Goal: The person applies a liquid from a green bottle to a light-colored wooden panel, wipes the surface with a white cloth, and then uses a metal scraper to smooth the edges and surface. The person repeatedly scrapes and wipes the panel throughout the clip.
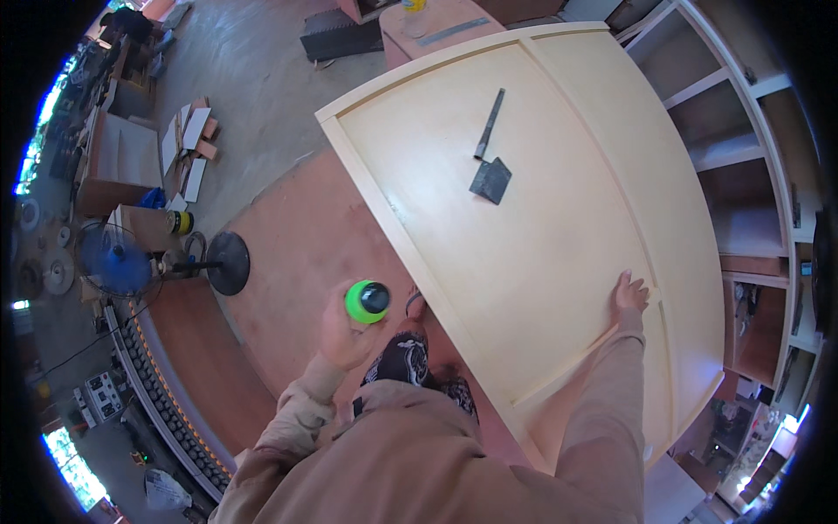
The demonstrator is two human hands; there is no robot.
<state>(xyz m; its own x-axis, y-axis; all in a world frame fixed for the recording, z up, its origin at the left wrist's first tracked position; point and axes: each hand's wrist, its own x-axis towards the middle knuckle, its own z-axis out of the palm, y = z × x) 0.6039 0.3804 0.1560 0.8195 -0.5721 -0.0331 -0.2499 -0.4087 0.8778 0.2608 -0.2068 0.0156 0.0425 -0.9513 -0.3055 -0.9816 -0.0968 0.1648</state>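
Note:
My left hand grips a green bottle with a black top, held upright over the pinkish floor board, left of a large cream wooden panel with raised strips. My right hand rests on the panel beside one of those strips, fingers bent but apart, with no object visible in it. On the panel's upper part lie a narrow dark metal bar and a dark square blade-like piece, close together.
A standing fan is at the left, near offcuts on the concrete floor. A long conveyor-like rack runs at lower left. Cream open cabinets line the right; a pinkish board with a ruler is beyond the panel.

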